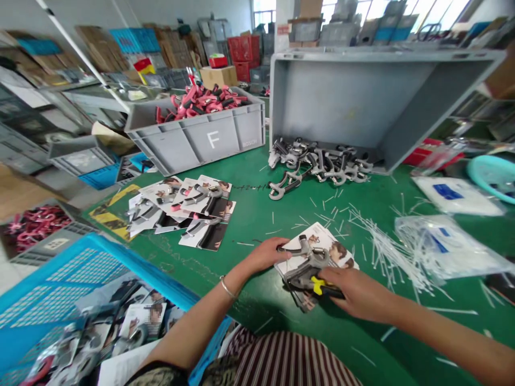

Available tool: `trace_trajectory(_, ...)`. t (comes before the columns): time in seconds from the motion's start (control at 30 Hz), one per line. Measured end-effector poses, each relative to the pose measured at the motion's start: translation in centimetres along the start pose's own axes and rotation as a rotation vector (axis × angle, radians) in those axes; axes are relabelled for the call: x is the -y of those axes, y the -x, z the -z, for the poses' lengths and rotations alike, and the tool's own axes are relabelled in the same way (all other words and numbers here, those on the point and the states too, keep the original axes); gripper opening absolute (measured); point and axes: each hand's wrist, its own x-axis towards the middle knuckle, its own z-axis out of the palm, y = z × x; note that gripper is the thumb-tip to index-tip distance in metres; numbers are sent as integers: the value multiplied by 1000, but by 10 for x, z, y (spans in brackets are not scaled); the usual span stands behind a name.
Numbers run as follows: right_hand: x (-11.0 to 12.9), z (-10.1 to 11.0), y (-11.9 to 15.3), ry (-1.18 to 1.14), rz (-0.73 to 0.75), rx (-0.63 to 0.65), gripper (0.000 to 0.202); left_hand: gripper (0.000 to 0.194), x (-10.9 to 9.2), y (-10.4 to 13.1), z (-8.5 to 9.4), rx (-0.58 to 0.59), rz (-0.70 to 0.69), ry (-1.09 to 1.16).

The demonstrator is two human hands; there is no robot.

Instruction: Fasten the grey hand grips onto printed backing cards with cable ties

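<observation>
You have both hands at the lower centre of the frame, above the green tabletop (252,214). The grip of your left hand (267,256) is closed on the left edge of a printed card (314,232) and on one handle of the grey spring handle (318,256), which lies over this card, right of the centre. The fingers under the card are hidden. The grip of your right hand (354,289) is closed around a yellow-and-black hand tool (317,285), whose yellow part is near the lower side of the spring handle; whether they touch, I cannot tell.

To the left of your hands, carded pieces (181,209) lie overlapping in a loose pile. In the upper right, a grey crate (325,96) rests on its side, and loose grey-black handles (322,161) are spread at its opening. In the upper left, a crate marked F (193,142) is heaped with pink-red handles (201,102). At the right of the frame, white cable ties (398,257) lie scattered beside a clear plastic bag (462,252). In the lower left, a blue basket (120,261) contains more carded pieces.
</observation>
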Motion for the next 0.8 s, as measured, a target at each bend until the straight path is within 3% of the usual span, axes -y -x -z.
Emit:
trace_trajectory(0.13, -1, 5, -17, 401, 0, -171, 61, 48, 5, 3, 0, -9, -27, 11)
trace_trajectory(0.27, -5, 6, -29, 551, 22, -188, 76, 46, 8, 4, 0, -8, -41, 52)
trace_trajectory(0.47, 1, 1, -33, 565, 23, -195, 67, 46, 6, 5, 1, 9, -49, 100)
trace_trajectory(0.67, -5, 1, -42, 457, 35, -108, 27, 46, 6, 6, 1, -14, -48, 103)
trace_trajectory(0.8, -15, 0, -43, 365, 48, -88, 28, 45, 5, 7, 0, -23, -39, 122)
